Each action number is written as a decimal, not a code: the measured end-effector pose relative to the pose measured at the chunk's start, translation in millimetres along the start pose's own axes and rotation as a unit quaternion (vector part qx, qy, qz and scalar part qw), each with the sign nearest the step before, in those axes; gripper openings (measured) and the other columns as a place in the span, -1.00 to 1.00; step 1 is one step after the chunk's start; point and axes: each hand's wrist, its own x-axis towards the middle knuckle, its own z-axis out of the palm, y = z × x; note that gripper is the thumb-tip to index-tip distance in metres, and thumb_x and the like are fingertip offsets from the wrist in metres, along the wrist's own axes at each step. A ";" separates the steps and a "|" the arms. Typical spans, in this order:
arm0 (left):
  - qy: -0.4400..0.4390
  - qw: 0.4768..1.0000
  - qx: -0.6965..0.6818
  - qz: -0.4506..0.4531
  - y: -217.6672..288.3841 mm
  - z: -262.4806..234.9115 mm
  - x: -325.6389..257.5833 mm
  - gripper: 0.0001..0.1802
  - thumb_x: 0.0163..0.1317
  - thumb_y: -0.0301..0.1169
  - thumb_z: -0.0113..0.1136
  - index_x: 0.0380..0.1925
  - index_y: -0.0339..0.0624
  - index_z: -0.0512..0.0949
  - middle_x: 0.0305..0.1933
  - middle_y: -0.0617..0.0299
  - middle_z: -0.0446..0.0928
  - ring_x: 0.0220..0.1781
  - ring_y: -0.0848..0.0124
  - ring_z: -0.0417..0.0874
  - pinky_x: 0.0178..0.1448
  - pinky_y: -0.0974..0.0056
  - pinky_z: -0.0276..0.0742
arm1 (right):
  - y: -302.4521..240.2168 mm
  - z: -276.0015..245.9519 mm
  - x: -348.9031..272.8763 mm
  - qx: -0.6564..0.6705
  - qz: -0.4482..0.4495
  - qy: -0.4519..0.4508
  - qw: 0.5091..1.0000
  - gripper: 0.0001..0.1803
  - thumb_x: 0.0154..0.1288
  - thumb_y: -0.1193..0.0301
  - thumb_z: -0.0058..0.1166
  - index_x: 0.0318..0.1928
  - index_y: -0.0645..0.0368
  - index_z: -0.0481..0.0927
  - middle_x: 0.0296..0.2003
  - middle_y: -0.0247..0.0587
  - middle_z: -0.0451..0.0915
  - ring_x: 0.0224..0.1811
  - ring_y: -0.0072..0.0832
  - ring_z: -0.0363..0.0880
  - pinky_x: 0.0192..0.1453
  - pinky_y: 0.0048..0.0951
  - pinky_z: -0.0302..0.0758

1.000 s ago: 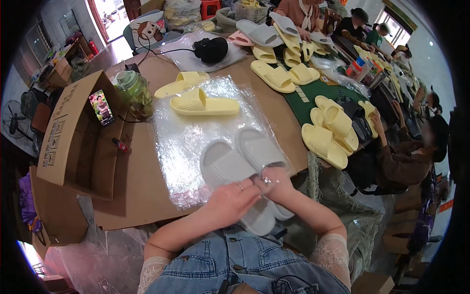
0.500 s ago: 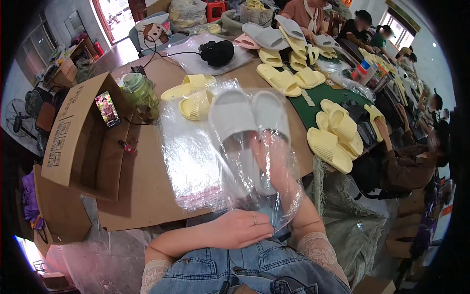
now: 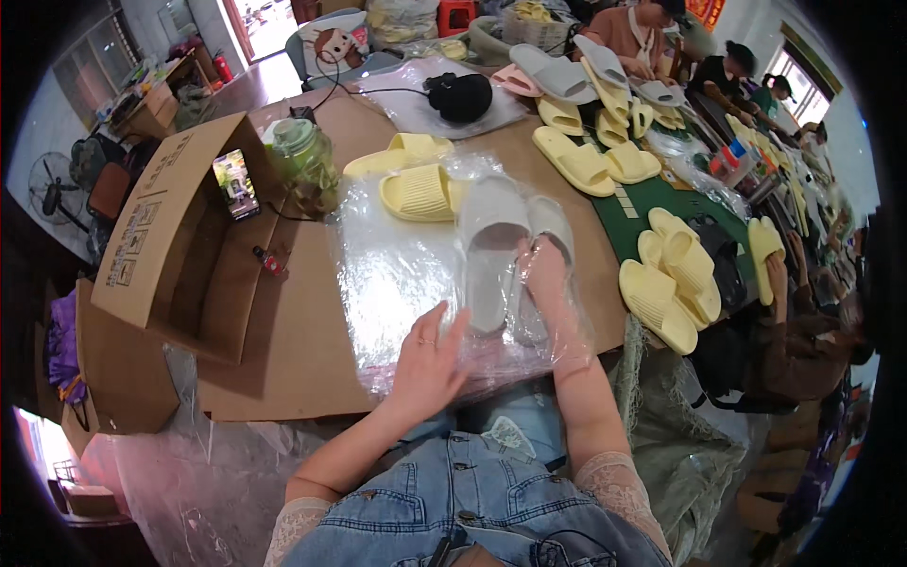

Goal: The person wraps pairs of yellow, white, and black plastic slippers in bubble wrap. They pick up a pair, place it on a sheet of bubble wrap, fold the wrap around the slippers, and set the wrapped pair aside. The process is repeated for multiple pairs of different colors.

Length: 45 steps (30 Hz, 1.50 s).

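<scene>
A pair of grey slippers lies inside a clear plastic bag, on top of a stack of clear bags on the table. My right hand reaches into the bag, its fingers closed at the strap of the right-hand slipper and partly covered by film. My left hand is beside the bag's lower left, fingers apart and holding nothing. Just left of the grey pair, a yellow slipper rests on the stack, with another yellow slipper behind it.
At left stand an open cardboard box with a lit phone against it, a small red bottle and a green-lidded jar. A black cap lies at the back. More yellow slippers are piled at right, near co-workers.
The bagged grey slippers have come down onto the stack with my right hand. My left hand has moved up and left from my lap and spread its fingers. The view has shifted slightly.
</scene>
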 end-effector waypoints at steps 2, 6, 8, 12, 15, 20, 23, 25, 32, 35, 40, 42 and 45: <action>0.024 0.995 -0.069 -0.073 -16.8 12.2 -8.9 -0.22 0.18 -0.42 0.35 0.43 -0.04 0.28 0.12 -0.14 0.49 0.07 -0.06 0.56 0.18 0.03 0.53 | 9.7 6.5 4.5 -0.007 -0.021 0.019 1.000 -0.46 0.42 0.03 -0.02 -0.20 0.38 0.60 -0.26 0.35 0.66 -0.14 0.26 0.65 0.05 0.11 0.54; 0.005 0.979 -0.172 -0.105 -21.5 14.7 -6.0 -0.49 0.26 -0.53 0.25 0.24 -0.07 0.48 -0.28 0.07 0.62 -0.42 0.18 0.63 -0.29 0.13 0.56 | 14.6 8.0 9.5 -0.035 -0.045 0.045 0.997 -0.47 0.43 0.04 -0.03 -0.26 0.37 0.61 -0.29 0.35 0.66 -0.15 0.25 0.65 0.02 0.11 0.54; 0.032 0.979 -0.181 -0.083 -15.3 12.4 -5.7 -0.57 0.25 -0.56 0.23 0.14 -0.08 0.52 -0.35 0.10 0.59 -0.47 0.22 0.60 -0.35 0.18 0.52 | 1.5 -7.1 8.0 -0.051 -0.028 0.049 0.997 -0.47 0.44 0.05 -0.03 -0.26 0.37 0.61 -0.29 0.34 0.66 -0.15 0.24 0.66 0.01 0.10 0.54; 0.028 0.966 -0.240 -0.089 -1.2 6.0 -20.6 -0.70 0.22 -0.58 0.21 -0.04 -0.09 0.58 -0.45 0.17 0.54 -0.55 0.32 0.56 -0.43 0.27 0.46 | -3.9 -15.4 22.5 -0.048 -0.009 0.068 0.997 -0.47 0.45 0.05 -0.01 -0.28 0.38 0.59 -0.32 0.33 0.66 -0.17 0.26 0.65 -0.01 0.10 0.54; 0.029 0.968 -0.243 -0.053 -3.3 3.8 -27.2 -0.73 0.20 -0.58 0.22 -0.09 -0.11 0.60 -0.47 0.19 0.54 -0.57 0.37 0.55 -0.45 0.28 0.45 | -1.9 -10.2 27.5 -0.057 0.010 0.038 0.998 -0.45 0.48 0.05 0.00 -0.20 0.43 0.55 -0.30 0.36 0.64 -0.19 0.28 0.63 -0.05 0.09 0.53; 0.069 0.973 -0.207 -0.069 -20.3 4.3 -13.8 -0.78 0.19 -0.57 0.25 -0.15 -0.13 0.61 -0.43 0.17 0.58 -0.51 0.34 0.58 -0.43 0.28 0.49 | 20.5 15.5 -8.3 0.051 -0.095 0.049 0.993 -0.35 0.42 0.17 0.09 0.31 0.42 0.34 0.05 0.47 0.54 0.16 0.25 0.52 0.27 0.08 0.42; 0.095 0.978 -0.181 -0.032 -32.5 3.7 13.6 -0.78 0.17 -0.53 0.31 -0.15 -0.16 0.61 -0.33 0.12 0.60 -0.30 0.21 0.66 -0.25 0.22 0.59 | 24.9 -10.5 -61.9 0.085 -0.153 -0.044 0.984 -0.25 0.37 0.29 0.14 0.45 0.32 0.19 0.24 0.34 0.41 0.29 0.16 0.39 0.34 0.05 0.36; 0.100 0.984 -0.141 -0.031 -39.8 5.6 27.9 -0.76 0.17 -0.48 0.33 -0.13 -0.18 0.61 -0.24 0.08 0.60 -0.19 0.15 0.65 -0.12 0.16 0.59 | 29.8 -26.0 -104.5 -0.011 -0.286 -0.036 0.958 -0.37 0.37 0.30 0.17 0.37 0.27 0.33 0.20 0.17 0.47 0.21 0.02 0.46 0.25 -0.07 0.42; 0.072 0.991 -0.089 -0.064 -75.2 38.5 32.7 -0.65 0.16 -0.36 0.38 -0.06 -0.20 0.61 0.11 0.04 0.53 0.18 0.04 0.51 0.24 0.04 0.46 | 2.7 -172.5 -133.6 0.413 -0.102 -0.442 0.789 -0.84 0.41 0.45 0.18 -0.15 0.27 0.74 -0.39 -0.24 0.70 -0.36 -0.43 0.66 -0.18 -0.42 0.59; 0.075 0.993 -0.080 -0.051 -84.6 55.3 30.4 -0.65 0.16 -0.35 0.38 -0.06 -0.19 0.63 0.10 0.05 0.54 0.15 0.03 0.52 0.20 0.05 0.48 | -12.3 -148.1 -94.7 0.215 -0.052 -0.118 0.968 -0.73 0.44 0.32 0.12 -0.24 0.28 0.73 -0.54 -0.20 0.64 -0.44 -0.43 0.66 -0.24 -0.41 0.58; 0.082 0.984 -0.144 -0.067 -92.8 59.7 25.3 -0.70 0.18 -0.36 0.35 -0.10 -0.19 0.64 0.07 0.05 0.58 0.12 0.04 0.55 0.23 0.04 0.46 | -0.4 -59.9 -0.7 -0.070 -0.048 0.011 0.996 -0.43 0.37 -0.09 0.11 -0.41 0.22 0.69 -0.45 0.02 0.71 -0.34 -0.08 0.72 -0.19 -0.17 0.62; 0.082 0.983 -0.150 -0.073 -94.7 57.8 24.6 -0.71 0.18 -0.36 0.34 -0.11 -0.19 0.64 0.06 0.06 0.58 0.12 0.04 0.56 0.23 0.05 0.46 | -9.9 -35.7 11.9 -0.125 -0.057 0.030 0.990 -0.39 0.33 -0.13 0.13 -0.39 0.25 0.68 -0.45 0.07 0.70 -0.34 -0.05 0.73 -0.19 -0.15 0.63; 0.087 0.985 -0.138 -0.060 -94.0 58.3 25.7 -0.74 0.18 -0.37 0.34 -0.13 -0.18 0.64 0.04 0.08 0.60 0.11 0.05 0.56 0.20 0.07 0.47 | -4.4 -2.4 25.1 -0.154 -0.050 0.045 0.986 -0.36 0.31 -0.15 0.15 -0.34 0.30 0.66 -0.46 0.12 0.69 -0.33 -0.02 0.74 -0.20 -0.11 0.63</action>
